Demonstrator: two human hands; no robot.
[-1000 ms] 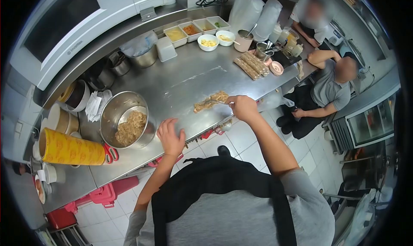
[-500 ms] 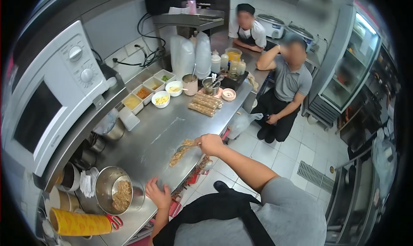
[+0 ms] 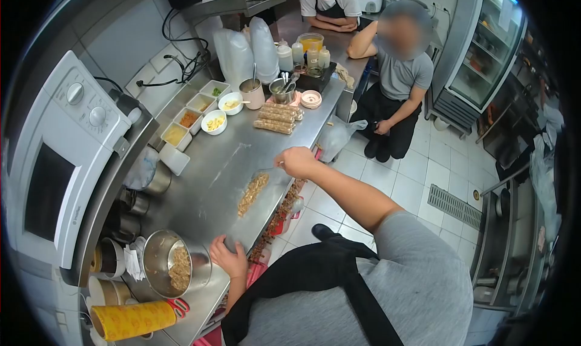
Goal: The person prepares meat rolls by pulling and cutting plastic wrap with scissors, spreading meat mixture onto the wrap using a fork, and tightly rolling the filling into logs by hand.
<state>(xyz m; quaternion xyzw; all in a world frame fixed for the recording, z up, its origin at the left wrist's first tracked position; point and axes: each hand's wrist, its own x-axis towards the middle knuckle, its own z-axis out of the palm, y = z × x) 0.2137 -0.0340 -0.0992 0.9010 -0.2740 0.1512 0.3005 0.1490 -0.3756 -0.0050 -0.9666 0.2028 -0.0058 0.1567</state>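
A strip of brown, chunky food mixture (image 3: 253, 194) lies on the steel counter (image 3: 212, 191), apparently on clear film. Just beyond its far end, my right hand (image 3: 296, 162) is closed round the handle of a spoon, whose metal head is hard to make out. My left hand (image 3: 230, 256) rests at the counter's front edge with fingers apart, holding nothing that I can see. Left of it a steel mixing bowl (image 3: 156, 262) contains more of the same mixture (image 3: 180, 268). Several film-wrapped rolls (image 3: 275, 119) are stacked farther along the counter.
White bowls (image 3: 214, 122) and small food tubs (image 3: 175, 135) line the back, near a microwave (image 3: 66, 158). A yellow roll (image 3: 133, 320) and red-handled scissors (image 3: 179, 308) lie near the mixing bowl. Two people are beyond the counter, one seated (image 3: 402, 73) beside a plastic bag (image 3: 339, 137).
The spoon has come off the mixture toward the counter's front edge, leaving a longer, more even strip. My left hand stays by the edge. The whole view has shifted a little.
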